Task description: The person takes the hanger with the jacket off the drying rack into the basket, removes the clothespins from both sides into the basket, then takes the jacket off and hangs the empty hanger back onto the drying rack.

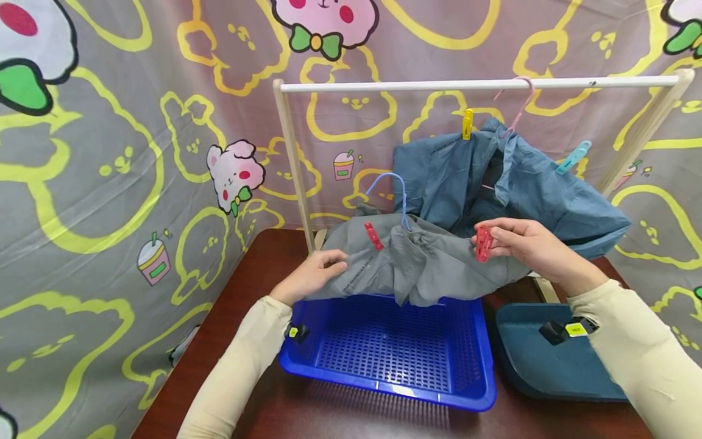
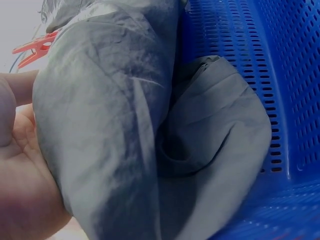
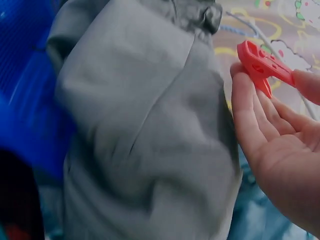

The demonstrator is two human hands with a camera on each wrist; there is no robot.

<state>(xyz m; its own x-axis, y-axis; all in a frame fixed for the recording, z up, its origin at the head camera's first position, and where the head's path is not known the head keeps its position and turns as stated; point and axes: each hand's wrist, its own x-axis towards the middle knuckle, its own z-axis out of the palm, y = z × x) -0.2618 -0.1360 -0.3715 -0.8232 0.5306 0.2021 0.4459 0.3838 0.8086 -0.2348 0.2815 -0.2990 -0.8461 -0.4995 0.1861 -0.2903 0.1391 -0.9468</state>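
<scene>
Against a cartoon-printed curtain (image 1: 109,103), the right hand (image 1: 521,241) is pinching a red plastic clothespin (image 1: 483,244); left hand (image 1: 311,274), grip unclear. Pegged once, the grey cloth garment (image 1: 450,262) is risking sliding off its blue hanger (image 1: 404,201).

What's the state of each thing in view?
Left hand, touching grey garment.
Right hand, pinching red clip.
Red clip, not on any garment.
Other red clip, on grey garment.
Grey garment, on blue hanger.
Blue hanger, off rail.
Pink hanger, hooked on rail.
Blue garment, on pink hanger.
Yellow clip, on blue garment.
Cyan clip, on blue garment.
Blue basket, upright.
Teal tray, partly hidden.
</scene>
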